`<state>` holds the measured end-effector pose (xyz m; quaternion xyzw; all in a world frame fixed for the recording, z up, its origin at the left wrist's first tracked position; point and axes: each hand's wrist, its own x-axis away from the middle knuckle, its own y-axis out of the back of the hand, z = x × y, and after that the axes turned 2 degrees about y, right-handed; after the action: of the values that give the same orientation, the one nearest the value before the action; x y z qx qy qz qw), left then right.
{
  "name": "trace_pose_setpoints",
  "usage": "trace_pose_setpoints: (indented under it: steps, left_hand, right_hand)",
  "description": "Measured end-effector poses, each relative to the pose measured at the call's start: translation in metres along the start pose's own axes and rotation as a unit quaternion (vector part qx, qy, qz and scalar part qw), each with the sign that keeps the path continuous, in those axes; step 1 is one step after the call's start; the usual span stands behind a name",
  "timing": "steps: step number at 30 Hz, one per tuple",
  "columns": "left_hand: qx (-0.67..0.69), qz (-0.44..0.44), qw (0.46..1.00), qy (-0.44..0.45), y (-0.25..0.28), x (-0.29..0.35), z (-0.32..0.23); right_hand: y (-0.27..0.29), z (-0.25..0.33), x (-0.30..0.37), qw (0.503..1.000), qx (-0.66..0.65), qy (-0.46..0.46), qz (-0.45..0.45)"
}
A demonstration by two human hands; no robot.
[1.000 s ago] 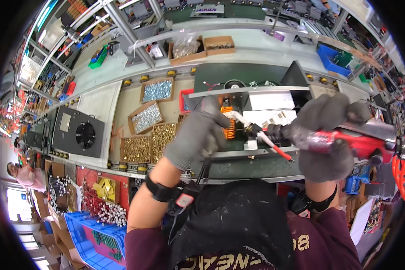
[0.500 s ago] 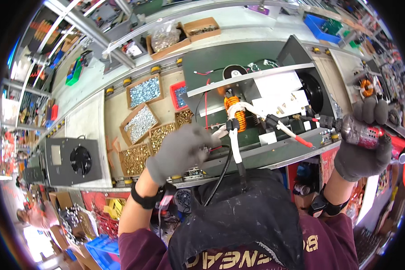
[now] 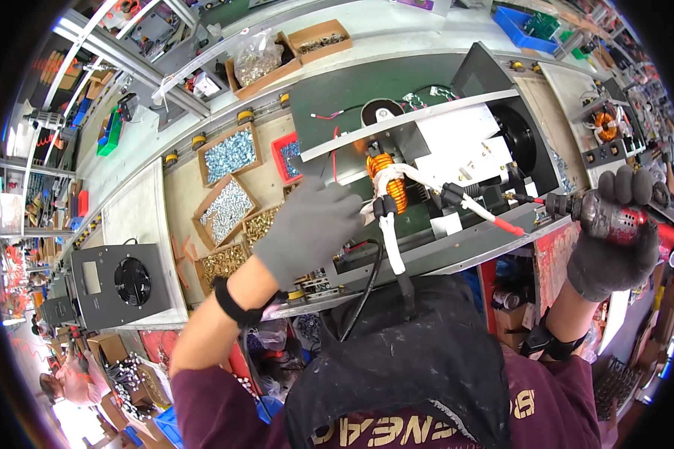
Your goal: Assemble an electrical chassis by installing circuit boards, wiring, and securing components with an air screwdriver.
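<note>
Bench (image 3: pixel 181 224), pale top, rollers (image 3: pixel 245 116) along edge. On it: fan panel (image 3: pixel 105 292), left; card screw boxes (image 3: pixel 202 168), middle; red bin (image 3: pixel 278 163); open grey chassis (image 3: pixel 434 247), right.

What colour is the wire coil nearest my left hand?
The coil is orange, seen best in the head view.

Wears gry gloves (image 3: pixel 307 233), blk wrist straps (image 3: pixel 234 303), maroon shirt (image 3: pixel 216 408) w/ pale lettering (image 3: pixel 373 429) & smudged blk cloth (image 3: pixel 397 340).

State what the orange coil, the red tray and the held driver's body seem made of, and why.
Orange coil: probably enamelled copper wire, glossy, from its coppery wound turns.
Red tray: likely smooth plastic, given its even, bright colour.
Driver's body: seemingly hard plastic, worn-looking, judging by moulded vent slots.
</note>
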<state>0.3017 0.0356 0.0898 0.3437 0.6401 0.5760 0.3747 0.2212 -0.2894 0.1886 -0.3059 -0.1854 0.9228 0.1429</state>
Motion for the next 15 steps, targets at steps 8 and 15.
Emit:
trace_pose_setpoints:
  steps: [8, 15]
  left_hand:
    - [-0.089, 0.200, 0.976, 0.002, -0.009, -0.044, 0.011]
    - [0.039, 0.162, 0.973, 0.158, -0.021, -0.051, -0.005]
  right_hand:
    - [-0.001, -0.007, -0.003, 0.999, -0.009, -0.041, 0.020]
    - [0.020, -0.020, -0.026, 0.996, -0.017, -0.071, 0.045]
